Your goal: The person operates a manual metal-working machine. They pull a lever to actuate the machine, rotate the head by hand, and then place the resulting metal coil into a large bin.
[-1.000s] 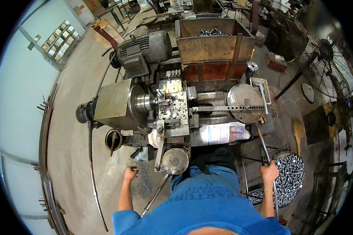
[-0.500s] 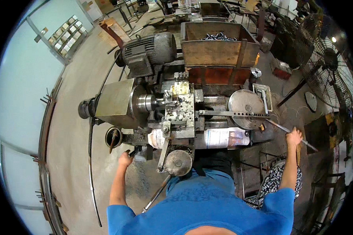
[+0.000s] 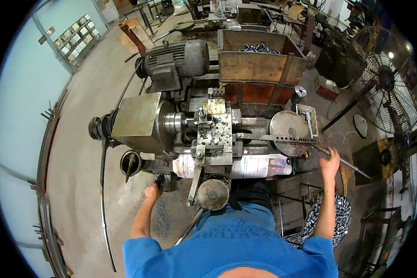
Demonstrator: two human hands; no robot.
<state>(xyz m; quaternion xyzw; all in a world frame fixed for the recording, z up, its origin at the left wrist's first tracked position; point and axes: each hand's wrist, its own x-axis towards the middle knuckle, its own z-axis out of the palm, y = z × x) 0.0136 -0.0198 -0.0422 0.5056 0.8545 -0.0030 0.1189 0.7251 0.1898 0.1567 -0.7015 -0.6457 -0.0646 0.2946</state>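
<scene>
And it's blue all the way here: a vivid blue T-shirt [image 3: 208,252], round neckline [image 3: 245,266] at the bottom edge, faded dark lettering [image 3: 227,227] running across the chest! Short, loose sleeves, the left sleeve [image 3: 141,255] and right sleeve [image 3: 322,250] matching; left hand [image 3: 152,191] and right hand [image 3: 329,161] bare, and very dark trousers [image 3: 254,193] below!

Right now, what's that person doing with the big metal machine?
The person in the blue shirt is at the machine, with both hands reaching forward. The right hand grips a long metal lever near a round disc. The left hand is at a small dark handle. Small shiny pieces are heaped beside the right forearm, with more in the open box beyond the machine.
</scene>
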